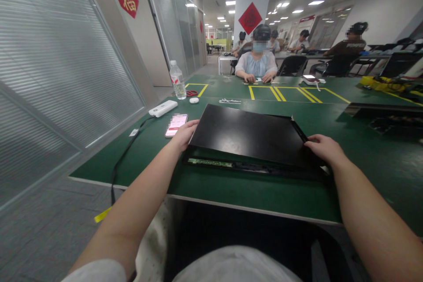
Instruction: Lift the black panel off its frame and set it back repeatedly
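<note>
A black flat screen panel (244, 134) lies tilted over a thin black frame (274, 170), its near edge raised off the frame. Along the near side of that frame runs a green circuit board strip (209, 163). My left hand (185, 135) grips the panel's left edge, thumb on top and the other fingers mostly hidden. At the right edge, my right hand (325, 150) has its fingers closed on the panel's side, close to the frame; the fingertips underneath are hidden.
On the green table (142, 165) left of the panel are a lit phone (176, 125), a white power bank (163, 108) with a black strap, a white earbud case (194, 100), red scissors (191, 93) and a water bottle (178, 81). A person (256, 59) sits opposite. Black parts (390, 119) lie right.
</note>
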The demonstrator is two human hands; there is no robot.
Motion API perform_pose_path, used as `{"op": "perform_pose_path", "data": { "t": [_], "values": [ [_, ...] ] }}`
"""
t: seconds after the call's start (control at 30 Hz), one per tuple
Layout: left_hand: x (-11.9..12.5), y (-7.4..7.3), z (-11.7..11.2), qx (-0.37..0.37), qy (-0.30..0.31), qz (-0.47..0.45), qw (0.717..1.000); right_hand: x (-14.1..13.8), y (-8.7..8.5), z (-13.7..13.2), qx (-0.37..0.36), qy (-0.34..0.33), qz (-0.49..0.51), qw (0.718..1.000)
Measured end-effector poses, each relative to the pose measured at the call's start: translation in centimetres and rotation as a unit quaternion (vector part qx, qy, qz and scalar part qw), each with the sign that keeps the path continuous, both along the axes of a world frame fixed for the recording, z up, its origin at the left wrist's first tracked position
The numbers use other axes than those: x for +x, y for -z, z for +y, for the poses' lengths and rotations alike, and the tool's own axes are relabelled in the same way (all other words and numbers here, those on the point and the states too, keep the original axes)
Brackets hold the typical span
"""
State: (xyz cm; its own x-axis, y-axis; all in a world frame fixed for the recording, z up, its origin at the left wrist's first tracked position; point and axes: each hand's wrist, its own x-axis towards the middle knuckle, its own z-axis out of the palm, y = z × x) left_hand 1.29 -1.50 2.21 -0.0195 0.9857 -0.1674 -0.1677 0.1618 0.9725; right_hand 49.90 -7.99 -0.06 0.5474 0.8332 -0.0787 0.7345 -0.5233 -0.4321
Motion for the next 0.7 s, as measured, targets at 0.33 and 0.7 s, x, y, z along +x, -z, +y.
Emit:
{"op": "perform_pose_path", "data": {
  "t": [0.33,0.7],
  "values": [
    [-0.2,0.4,0.4,0.030,0.018,-0.026,0.999,0.5,0.6,0.3,0.005,-0.005,-0.005,1.000],
    [-0.4,0.3,-0.5,0.045,0.050,-0.029,0.997,1.4,1.2,0.9,0.019,-0.008,-0.005,1.000]
  ]
}}
